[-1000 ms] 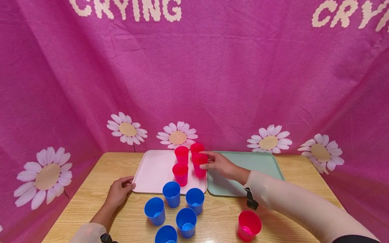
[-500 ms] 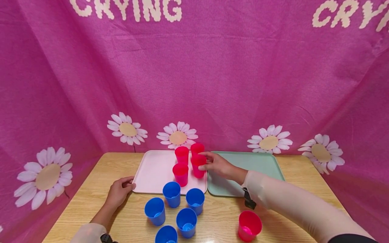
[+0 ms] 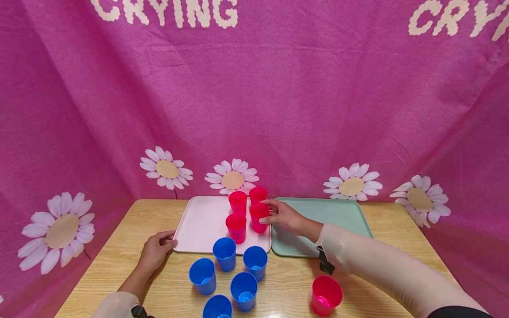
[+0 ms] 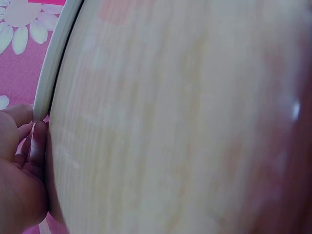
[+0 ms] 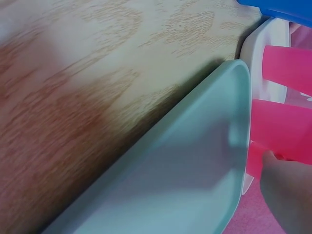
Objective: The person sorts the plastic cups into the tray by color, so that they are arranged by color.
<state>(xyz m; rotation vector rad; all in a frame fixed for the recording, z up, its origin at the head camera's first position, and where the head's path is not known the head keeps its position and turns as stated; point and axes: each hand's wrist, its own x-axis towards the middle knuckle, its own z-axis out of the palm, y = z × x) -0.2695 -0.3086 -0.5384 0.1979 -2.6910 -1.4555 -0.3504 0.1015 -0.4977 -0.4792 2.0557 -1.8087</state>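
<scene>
My right hand (image 3: 268, 211) reaches over the seam between the two trays and grips a red cup (image 3: 258, 217) standing near the right edge of the pink tray (image 3: 200, 223). Three more red cups (image 3: 237, 202) stand upright beside it on that tray. In the right wrist view my right hand (image 5: 285, 187) touches the red cups (image 5: 282, 131) past the rim of the green tray (image 5: 185, 170). My left hand (image 3: 170, 239) holds the pink tray's front left corner. In the left wrist view its fingers (image 4: 35, 141) curl against the tray's rim (image 4: 53, 63).
Several blue cups (image 3: 224, 253) stand upright on the wooden table (image 3: 119, 247) in front of the pink tray. A lone red cup (image 3: 326, 295) stands near the front right. The green tray (image 3: 342, 216) holds nothing. A pink daisy cloth hangs behind.
My right hand has slid the gripped red cup slightly left on the pink tray. The left hand has not moved.
</scene>
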